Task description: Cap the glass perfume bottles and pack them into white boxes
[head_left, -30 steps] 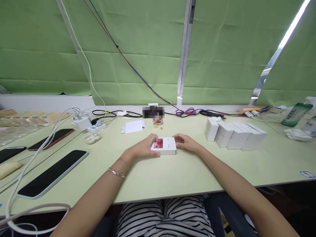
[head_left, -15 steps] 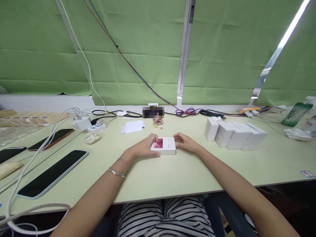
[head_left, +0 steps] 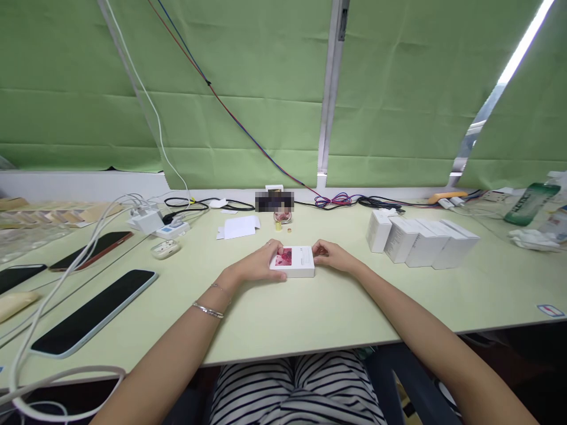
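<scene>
A small white box (head_left: 303, 258) with a pink and red picture on its top lies flat on the table in front of me. My left hand (head_left: 261, 262) is closed around the box's left end, thumb along the near side and fingers over the top and far side. At the opposite end, my right hand (head_left: 330, 255) has its fingers curled in against the box's right edge. Whatever those fingertips pinch, if anything, is too small to make out. Beyond the box stand a little yellow object (head_left: 278, 225) and a tiny orange-brown piece (head_left: 289, 230).
Several white boxes (head_left: 425, 243) stand in a row at the right. A flattened white carton (head_left: 239, 227) lies behind my left hand. Phones (head_left: 95, 313), a pale earphone case (head_left: 165, 249) and white cables (head_left: 95, 236) occupy the left. A green bottle (head_left: 531, 203) stands far right.
My right hand's fingers have curled in more closely at the box's right end. My left hand and the box stay in place.
</scene>
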Motion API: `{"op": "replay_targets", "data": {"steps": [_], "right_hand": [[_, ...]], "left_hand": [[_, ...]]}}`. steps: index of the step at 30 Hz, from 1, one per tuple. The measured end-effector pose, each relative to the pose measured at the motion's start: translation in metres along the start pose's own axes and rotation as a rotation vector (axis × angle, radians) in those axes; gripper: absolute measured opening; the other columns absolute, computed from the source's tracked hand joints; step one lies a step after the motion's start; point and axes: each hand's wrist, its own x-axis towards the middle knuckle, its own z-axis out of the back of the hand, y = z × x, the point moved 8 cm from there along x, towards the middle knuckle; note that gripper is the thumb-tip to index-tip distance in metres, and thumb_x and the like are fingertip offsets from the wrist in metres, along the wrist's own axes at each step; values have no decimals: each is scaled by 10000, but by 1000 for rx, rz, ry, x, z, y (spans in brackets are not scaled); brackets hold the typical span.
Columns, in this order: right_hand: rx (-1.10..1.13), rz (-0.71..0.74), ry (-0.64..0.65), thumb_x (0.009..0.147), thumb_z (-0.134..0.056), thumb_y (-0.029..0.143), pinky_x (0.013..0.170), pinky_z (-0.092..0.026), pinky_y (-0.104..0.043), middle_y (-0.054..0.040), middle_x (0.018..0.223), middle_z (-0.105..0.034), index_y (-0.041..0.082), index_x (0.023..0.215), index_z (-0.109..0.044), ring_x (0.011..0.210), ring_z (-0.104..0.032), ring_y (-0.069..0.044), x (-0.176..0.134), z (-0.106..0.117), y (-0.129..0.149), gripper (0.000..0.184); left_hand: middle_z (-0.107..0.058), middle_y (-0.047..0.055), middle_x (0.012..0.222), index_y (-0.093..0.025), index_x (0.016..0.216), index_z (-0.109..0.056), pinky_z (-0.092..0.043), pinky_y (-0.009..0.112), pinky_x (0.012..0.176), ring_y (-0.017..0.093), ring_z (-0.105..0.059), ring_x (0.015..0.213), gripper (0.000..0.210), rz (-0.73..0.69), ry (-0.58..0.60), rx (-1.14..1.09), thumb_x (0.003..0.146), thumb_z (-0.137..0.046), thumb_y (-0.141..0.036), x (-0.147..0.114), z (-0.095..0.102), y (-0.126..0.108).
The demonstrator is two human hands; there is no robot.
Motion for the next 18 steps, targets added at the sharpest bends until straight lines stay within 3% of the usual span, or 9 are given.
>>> {"op": "replay_targets", "data": {"steps": [18], "right_hand": [[-68, 64, 38, 737, -561, 288, 817, -442, -343, -22, 928, -586, 192, 845, -518, 880, -559, -165, -4, -2, 9, 151]], "left_hand": [[-477, 44, 999, -183, 1012, -418, -398, 304, 718, 203, -489, 841, 539, -8, -2, 8, 615, -668, -449, 0, -1, 4]]}}
